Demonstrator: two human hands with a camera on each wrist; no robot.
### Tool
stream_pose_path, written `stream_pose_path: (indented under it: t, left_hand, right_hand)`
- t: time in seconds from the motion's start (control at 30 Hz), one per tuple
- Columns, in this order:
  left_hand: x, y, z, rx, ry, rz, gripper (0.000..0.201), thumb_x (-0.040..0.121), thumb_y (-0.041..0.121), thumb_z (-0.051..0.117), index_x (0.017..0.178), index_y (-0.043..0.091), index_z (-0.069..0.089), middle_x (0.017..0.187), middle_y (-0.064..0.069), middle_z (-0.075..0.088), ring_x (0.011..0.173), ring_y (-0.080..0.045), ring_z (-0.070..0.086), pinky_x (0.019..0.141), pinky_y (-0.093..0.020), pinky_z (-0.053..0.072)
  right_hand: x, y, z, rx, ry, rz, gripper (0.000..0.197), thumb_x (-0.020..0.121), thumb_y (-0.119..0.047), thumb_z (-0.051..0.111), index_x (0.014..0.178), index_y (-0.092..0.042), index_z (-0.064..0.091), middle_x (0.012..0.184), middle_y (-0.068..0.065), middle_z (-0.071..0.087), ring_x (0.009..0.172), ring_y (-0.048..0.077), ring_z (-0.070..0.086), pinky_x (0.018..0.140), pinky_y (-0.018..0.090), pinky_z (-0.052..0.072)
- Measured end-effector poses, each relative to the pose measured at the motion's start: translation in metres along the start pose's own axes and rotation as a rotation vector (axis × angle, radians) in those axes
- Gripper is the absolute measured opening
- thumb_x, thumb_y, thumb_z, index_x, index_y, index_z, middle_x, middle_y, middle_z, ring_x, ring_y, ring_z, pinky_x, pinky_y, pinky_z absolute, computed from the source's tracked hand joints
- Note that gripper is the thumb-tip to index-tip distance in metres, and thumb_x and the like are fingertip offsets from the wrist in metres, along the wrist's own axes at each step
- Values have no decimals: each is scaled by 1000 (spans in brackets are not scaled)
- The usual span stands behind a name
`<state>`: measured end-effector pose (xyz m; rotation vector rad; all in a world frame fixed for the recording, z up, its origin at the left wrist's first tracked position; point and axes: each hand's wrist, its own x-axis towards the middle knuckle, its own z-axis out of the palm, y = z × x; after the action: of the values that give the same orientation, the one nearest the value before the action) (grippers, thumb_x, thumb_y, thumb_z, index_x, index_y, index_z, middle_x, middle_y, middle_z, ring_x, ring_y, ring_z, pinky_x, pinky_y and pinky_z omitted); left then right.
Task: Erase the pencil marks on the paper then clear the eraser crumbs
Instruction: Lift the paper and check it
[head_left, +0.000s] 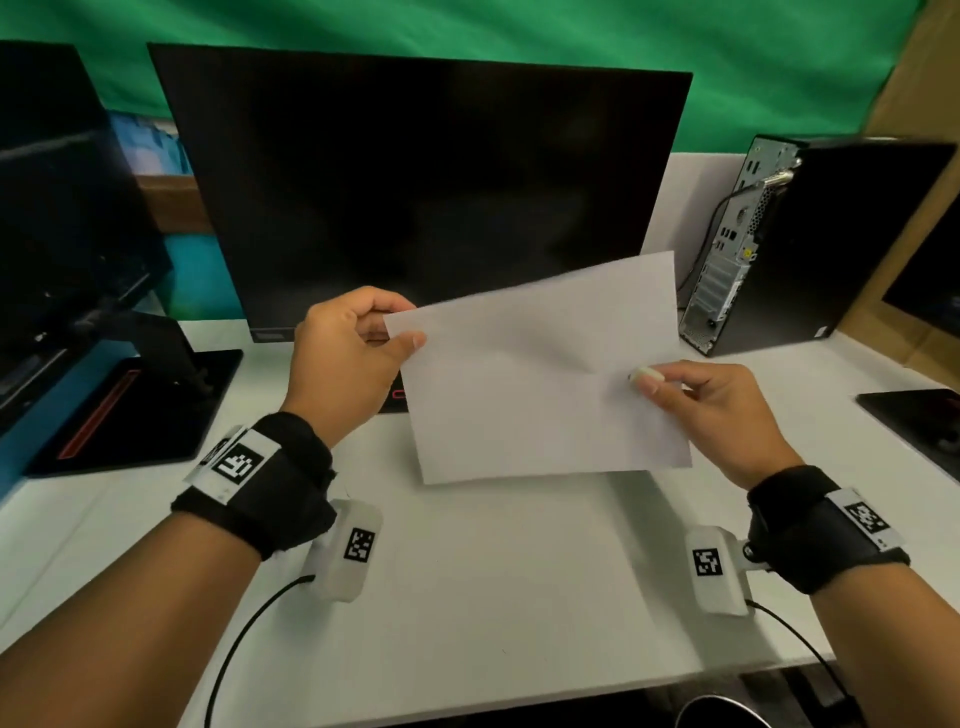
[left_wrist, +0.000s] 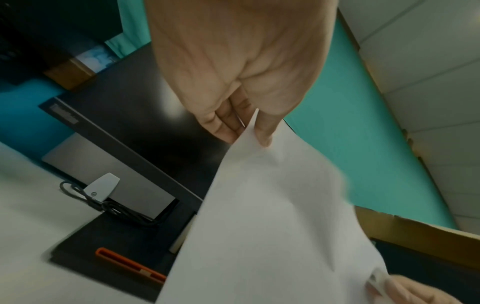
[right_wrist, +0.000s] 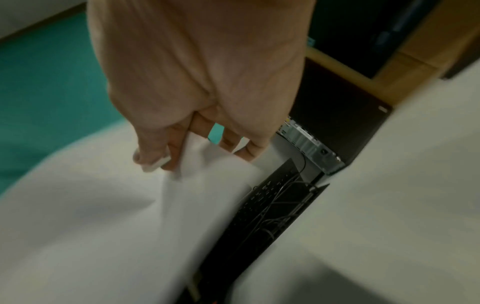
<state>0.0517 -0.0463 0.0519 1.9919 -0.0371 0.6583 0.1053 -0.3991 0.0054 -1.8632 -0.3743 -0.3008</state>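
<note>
A white sheet of paper (head_left: 540, 374) is held up in the air above the white desk (head_left: 493, 597), tilted. My left hand (head_left: 358, 348) pinches its upper left corner between thumb and fingers; the same pinch shows on the paper (left_wrist: 272, 216) under the left hand (left_wrist: 249, 131). My right hand (head_left: 701, 400) pinches the paper's right edge, and a small white eraser (head_left: 647, 375) sits under its thumb. In the right wrist view the right hand (right_wrist: 166, 160) grips the eraser (right_wrist: 153, 164) and the paper (right_wrist: 116, 216). No pencil marks or crumbs are visible on the sheet.
A large dark monitor (head_left: 421, 192) stands behind the paper, its base (left_wrist: 109, 246) on the desk. A second monitor (head_left: 67, 249) stands at left. A black computer tower (head_left: 810, 244) is at the right, with a dark flat base (head_left: 919, 421) near the right edge.
</note>
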Motion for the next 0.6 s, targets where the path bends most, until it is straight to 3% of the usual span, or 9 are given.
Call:
stream_pose_path:
  t: [0.2,0.37,0.47,0.6]
  left_hand:
    - [5,-3,2,-17,5,-32,20,87,16,79,102,24,67,93,21,70,86,8,69,70,-10,55]
    - [5,-5,-1,-43,25,-47,21,86,15,80,102,22,68,91,18,73,85,6,70,73,-14,55]
    - [5,-3,-4,-66,27,-62,20,87,14,79,103,20,68,91,17,74,86,4,71,76,-19,56]
    - [7,-4,-8,-77,38,-90,21,88,15,78,106,20,68,93,16,74,87,4,71,75,-19,56]
  right_hand:
    - [6,-7,-6,-31,48,-34,22,89,-34,73,103,-18,80,101,-4,79,99,19,72,91,39,57]
    - [9,-15,-9,-59,61,-46,25,90,-32,72,105,-14,80,102,-2,78,97,19,72,86,30,57]
    - [10,-16,-8,-55,65,-58,24,90,-32,73,105,-15,80,102,1,78,100,20,71,91,35,56]
    - [14,-24,-5,-90,21,-35,18,91,-31,72,100,-18,80,100,-1,78,96,20,71,82,33,56]
